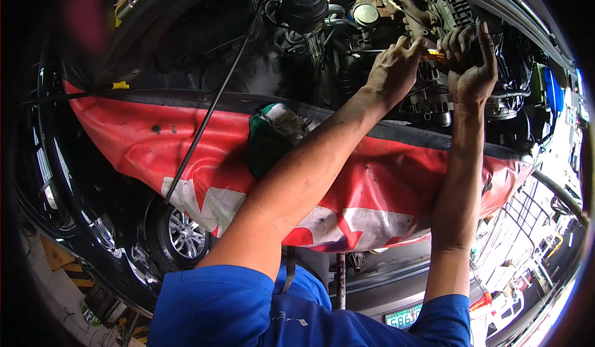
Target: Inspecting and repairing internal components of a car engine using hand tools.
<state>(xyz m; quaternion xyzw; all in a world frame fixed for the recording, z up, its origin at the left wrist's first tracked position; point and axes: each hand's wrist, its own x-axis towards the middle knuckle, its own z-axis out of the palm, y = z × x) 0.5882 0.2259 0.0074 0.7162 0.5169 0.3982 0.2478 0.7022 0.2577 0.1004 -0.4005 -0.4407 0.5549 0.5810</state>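
Left hand's (395, 68) fingers look pinched on the orange-handled tool (434, 55) over the engine (409, 13), probably steadying it; right's (470, 62) half-curled at its right end, grip unclear; red cover (396, 176) nearside, likely paint protection.

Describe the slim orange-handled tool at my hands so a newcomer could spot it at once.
Find the large, glossy red-and-white cover draped along the car's edge, then look above it into the dark engine bay. Toward the upper right, your left hand and right hand come together at the slim orange-handled tool. Its bright orange sets it apart from the dull grey and black engine parts nearby.
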